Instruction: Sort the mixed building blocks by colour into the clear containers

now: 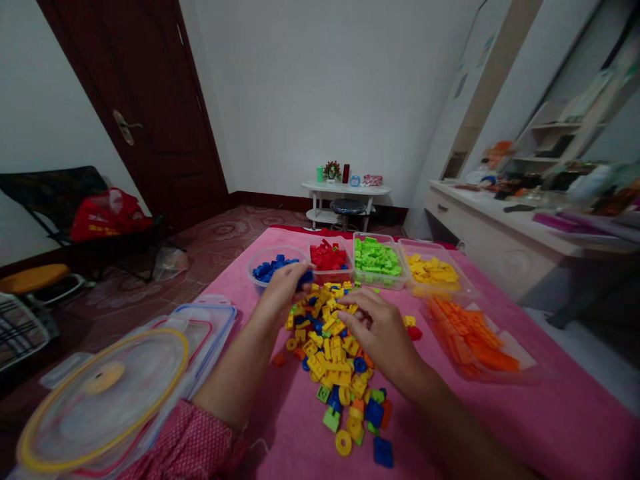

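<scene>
My left hand point(289, 285) is closed on a dark blue building block point(305, 279) beside the round clear tub of blue blocks point(256, 280). Part of that block is hidden by the fingers. Over the right side of a mixed pile of building blocks point(330, 353), mostly yellow with some blue, green and orange, hangs my right hand point(377, 323). Its fingers are bent and apart, with nothing visible between them. Behind the pile stand clear boxes of red blocks point(327, 257), green blocks point(377, 259) and yellow blocks point(431, 272).
A clear box of orange pieces point(475, 337) stands at the right. Stacked clear lids point(135, 373) lie at the left edge of the pink-covered table point(280, 440). A red block point(414, 333) sits apart from the pile. Beyond are a cluttered white desk point(480, 220) and a small white table point(345, 189).
</scene>
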A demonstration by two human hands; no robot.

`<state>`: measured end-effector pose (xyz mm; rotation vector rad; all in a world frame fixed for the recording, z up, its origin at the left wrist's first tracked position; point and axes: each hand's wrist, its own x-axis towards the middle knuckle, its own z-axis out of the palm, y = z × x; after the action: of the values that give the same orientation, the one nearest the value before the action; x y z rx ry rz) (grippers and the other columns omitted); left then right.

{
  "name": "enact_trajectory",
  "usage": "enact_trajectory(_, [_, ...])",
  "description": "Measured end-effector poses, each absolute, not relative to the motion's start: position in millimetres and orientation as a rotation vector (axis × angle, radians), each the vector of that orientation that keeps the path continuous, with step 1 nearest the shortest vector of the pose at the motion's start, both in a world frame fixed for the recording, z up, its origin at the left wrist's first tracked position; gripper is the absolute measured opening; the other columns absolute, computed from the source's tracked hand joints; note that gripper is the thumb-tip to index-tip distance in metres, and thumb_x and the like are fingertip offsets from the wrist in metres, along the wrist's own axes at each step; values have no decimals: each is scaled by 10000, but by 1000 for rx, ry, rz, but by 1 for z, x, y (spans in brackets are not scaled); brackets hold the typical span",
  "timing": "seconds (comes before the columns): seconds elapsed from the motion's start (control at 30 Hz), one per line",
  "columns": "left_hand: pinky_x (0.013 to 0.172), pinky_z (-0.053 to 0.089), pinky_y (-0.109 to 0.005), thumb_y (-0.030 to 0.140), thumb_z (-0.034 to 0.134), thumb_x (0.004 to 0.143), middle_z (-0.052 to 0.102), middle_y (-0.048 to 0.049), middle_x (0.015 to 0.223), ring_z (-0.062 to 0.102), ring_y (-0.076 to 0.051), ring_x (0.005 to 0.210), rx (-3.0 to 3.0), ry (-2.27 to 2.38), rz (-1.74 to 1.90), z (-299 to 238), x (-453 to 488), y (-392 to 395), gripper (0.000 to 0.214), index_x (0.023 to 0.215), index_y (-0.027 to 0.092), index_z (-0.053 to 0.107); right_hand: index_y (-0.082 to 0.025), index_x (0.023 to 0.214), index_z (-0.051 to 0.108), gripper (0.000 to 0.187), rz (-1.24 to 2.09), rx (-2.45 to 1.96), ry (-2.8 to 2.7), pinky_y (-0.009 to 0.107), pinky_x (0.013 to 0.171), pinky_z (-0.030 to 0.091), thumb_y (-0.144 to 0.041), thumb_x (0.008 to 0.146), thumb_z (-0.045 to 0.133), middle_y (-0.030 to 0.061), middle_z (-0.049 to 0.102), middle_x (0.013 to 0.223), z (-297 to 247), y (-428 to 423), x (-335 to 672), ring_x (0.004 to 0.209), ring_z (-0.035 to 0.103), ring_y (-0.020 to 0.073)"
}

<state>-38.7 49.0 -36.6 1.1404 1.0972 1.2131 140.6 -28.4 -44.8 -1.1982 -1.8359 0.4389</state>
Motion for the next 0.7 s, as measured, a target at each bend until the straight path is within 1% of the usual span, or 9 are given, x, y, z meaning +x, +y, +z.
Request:
enact_trajectory(0.03, [445,383,-149,430,544,831,622,-51,787,543,-89,591,1232,1223,1353,-36,-48,56,358,965,114,647,-205,912,681,125,456,-1206,-1869,246,640,461,-161,830,597,24,637,911,-47,-29,138,684,571,122])
enact_trajectory(0.1, [652,498,-243,431,521,840,667,-83,930,610,-163,813,1464,1439,1538,-39,-63,67,376,1015,129,659,-212,924,686,144,476,-1228,-1956,258,692,465,-154,836,587,24,651,924,-52,-33,131,737,590,132])
enact_trajectory(0.17, [869,479,-345,414,517,845,679,-102,1058,597,-219,1000,1701,1599,1580,-42,-72,72,369,1041,143,673,-217,956,686,163,471,-1224,-2081,279,775,464,-161,843,583,30,662,954,-55,-40,122,833,604,150])
enact_trajectory(0.23, [964,425,-386,397,509,854,685,-106,1097,579,-238,1072,1868,1669,1548,-44,-74,72,350,1028,152,689,-227,1040,669,219,443,-1166,-2248,311,891,437,-170,846,587,39,660,1052,-58,-48,112,980,588,171])
enact_trajectory(0.33, [943,438,-362,363,507,861,708,-96,1023,604,-223,1018,2003,1624,1553,-46,-69,69,300,943,158,711,-250,1232,570,372,333,-1030,-2499,402,1060,319,-179,867,562,49,579,1280,-62,-62,95,1207,476,205])
enact_trajectory(0.4, [920,451,-344,333,520,855,714,-83,976,616,-211,972,2039,1594,1583,-46,-65,67,261,897,164,715,-246,1277,525,399,239,-956,-2619,460,1115,236,-156,889,515,53,556,1313,-65,-69,85,1266,419,220])
enact_trajectory(0.5, [915,456,-332,293,528,850,712,-68,961,620,-201,956,2057,1586,1624,-46,-61,65,224,884,175,715,-203,1185,569,319,126,-898,-2729,490,1129,210,-112,893,478,65,604,1192,-72,-75,75,1206,458,231])
enact_trajectory(0.6, [913,457,-322,265,523,852,709,-57,957,620,-195,958,2074,1558,1663,-44,-58,61,208,876,185,714,-175,1031,606,209,54,-911,-2758,451,1126,249,-92,900,465,51,604,1047,-75,-77,70,1061,524,205])
enact_trajectory(0.7, [913,455,-317,240,524,850,705,-52,955,620,-189,958,2101,1502,1674,-42,-53,56,199,866,184,714,-171,956,598,167,0,-921,-2744,413,1128,262,-82,898,469,37,573,1000,-78,-78,69,1004,531,191])
